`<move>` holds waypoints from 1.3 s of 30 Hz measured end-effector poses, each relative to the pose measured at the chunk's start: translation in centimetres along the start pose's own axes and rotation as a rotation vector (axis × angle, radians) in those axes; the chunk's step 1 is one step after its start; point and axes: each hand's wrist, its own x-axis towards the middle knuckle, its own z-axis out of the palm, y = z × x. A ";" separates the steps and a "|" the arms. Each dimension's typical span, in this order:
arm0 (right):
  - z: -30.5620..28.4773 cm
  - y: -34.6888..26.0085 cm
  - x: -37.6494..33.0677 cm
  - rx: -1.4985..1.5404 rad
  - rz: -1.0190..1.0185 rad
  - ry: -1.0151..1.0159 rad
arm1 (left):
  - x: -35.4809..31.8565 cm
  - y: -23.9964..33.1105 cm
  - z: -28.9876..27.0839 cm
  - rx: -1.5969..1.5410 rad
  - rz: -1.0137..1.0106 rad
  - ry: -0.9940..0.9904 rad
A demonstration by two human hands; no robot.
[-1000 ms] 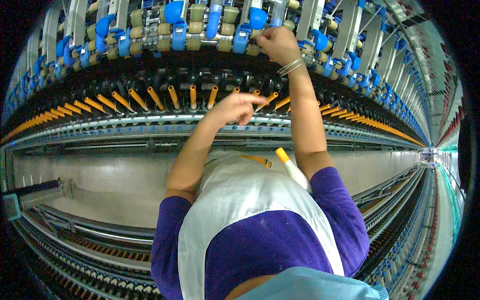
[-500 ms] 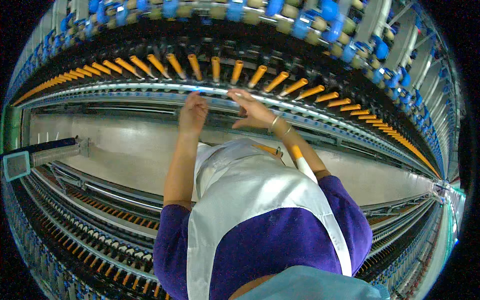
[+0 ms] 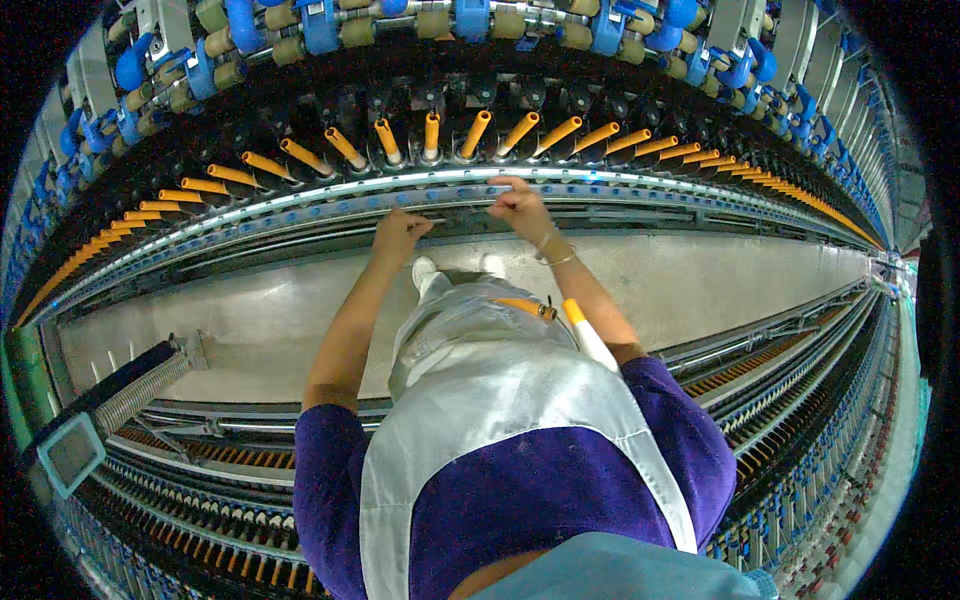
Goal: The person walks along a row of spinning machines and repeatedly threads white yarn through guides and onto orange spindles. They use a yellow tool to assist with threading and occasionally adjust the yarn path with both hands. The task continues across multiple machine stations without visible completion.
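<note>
My left hand (image 3: 400,238) hangs in front of the spinning frame's long metal rail (image 3: 330,192), its thumb and fingers pinched together. Whatever is in that pinch is too fine to make out. A little to the right, my right hand (image 3: 520,212) is near the same rail, with its index finger reaching left and the other fingers curled in toward the thumb. Any thread between the hands is too thin to see. Behind the rail stands a row of orange bobbin tubes (image 3: 432,135) on spindles, apart from both hands.
Blue arms and rollers (image 3: 320,28) run above the tubes. An orange-tipped white bobbin (image 3: 590,335) sits at my right waist by the apron (image 3: 480,345). Behind me stands another machine row (image 3: 240,470). A framed attachment with a ribbed hose (image 3: 140,392) juts in at left.
The view has shifted along the machine. My left hand has dropped from the rail toward me and stays pinched. My right hand's fingers have gone from spread to curled.
</note>
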 end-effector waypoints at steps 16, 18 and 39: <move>5.5 1.7 2.5 -0.510 0.290 0.236 | 2.1 -6.3 2.0 -0.563 -0.304 0.085; 6.3 2.8 4.1 -0.576 0.440 0.217 | 4.0 -5.7 2.4 -0.954 -0.607 0.115; -1.7 -3.2 -0.2 -0.037 0.107 0.448 | 10.1 15.2 1.2 -0.531 -0.056 0.323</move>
